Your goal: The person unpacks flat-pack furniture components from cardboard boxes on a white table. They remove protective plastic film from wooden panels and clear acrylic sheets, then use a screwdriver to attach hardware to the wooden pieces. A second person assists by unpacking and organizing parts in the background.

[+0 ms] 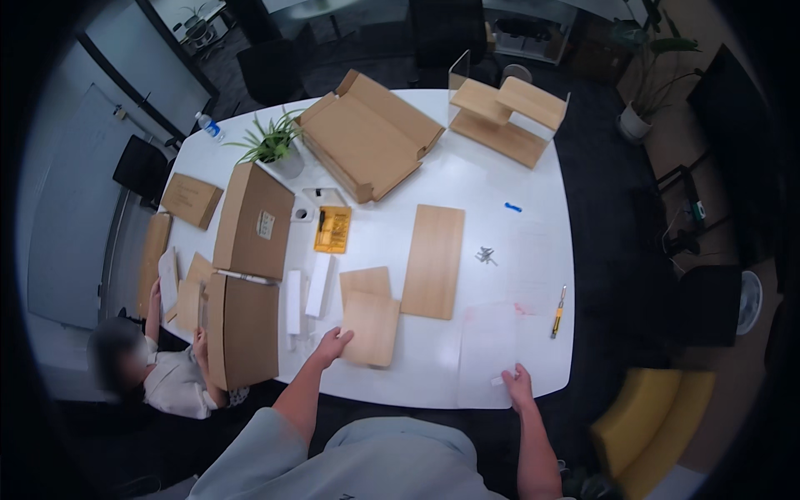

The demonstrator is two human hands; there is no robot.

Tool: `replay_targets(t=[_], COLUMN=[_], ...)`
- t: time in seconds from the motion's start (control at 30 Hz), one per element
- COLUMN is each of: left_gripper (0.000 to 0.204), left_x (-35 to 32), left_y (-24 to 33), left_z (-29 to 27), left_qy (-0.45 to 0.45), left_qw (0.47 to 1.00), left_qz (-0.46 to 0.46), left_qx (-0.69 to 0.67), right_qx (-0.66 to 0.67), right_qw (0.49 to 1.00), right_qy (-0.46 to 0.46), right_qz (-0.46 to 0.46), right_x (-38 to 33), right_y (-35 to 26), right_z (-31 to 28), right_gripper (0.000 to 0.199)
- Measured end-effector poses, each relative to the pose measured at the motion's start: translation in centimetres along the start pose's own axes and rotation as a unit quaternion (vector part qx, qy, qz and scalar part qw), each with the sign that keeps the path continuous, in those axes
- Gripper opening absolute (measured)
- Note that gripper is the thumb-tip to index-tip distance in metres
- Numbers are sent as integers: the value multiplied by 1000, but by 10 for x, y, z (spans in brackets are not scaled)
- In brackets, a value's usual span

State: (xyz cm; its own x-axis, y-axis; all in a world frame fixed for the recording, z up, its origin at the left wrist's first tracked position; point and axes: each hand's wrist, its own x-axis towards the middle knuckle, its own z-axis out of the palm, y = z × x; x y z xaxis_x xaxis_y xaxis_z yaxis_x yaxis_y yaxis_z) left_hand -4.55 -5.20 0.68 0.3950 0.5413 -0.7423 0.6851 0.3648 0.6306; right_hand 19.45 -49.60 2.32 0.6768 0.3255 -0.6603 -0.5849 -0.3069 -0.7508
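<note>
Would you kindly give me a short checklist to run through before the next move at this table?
1. Left hand on the square board: ok, the fingers are at its left edge.
2. Right hand free: cannot tell; it is at the sheet of paper, with a small white piece by the fingers.
3. Screws gathered: ok, they lie in a loose pile on the table.
4. Screwdriver in hand: not ok, it lies near the table's right edge.
5. Long board clear on top: ok, nothing lies on it.
</note>
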Motion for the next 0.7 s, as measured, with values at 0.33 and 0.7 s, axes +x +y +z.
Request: replay_targets(t=[0.33, 0.7], left_gripper=[38, 32], left_x=[-77, -71], left_y=[82, 81], left_z=[27, 33], left_qy=[-118, -123], left_qw=[917, 868], left_qz=[-32, -111], left_qx=[-379, -468], right_qx=[123, 121], right_qw=[986, 975], right_qy=[-114, -182], right_qz=[-12, -37], right_x=[-17, -34], right_y=[-82, -124], right_z=[71, 92], right_gripper=[34, 31])
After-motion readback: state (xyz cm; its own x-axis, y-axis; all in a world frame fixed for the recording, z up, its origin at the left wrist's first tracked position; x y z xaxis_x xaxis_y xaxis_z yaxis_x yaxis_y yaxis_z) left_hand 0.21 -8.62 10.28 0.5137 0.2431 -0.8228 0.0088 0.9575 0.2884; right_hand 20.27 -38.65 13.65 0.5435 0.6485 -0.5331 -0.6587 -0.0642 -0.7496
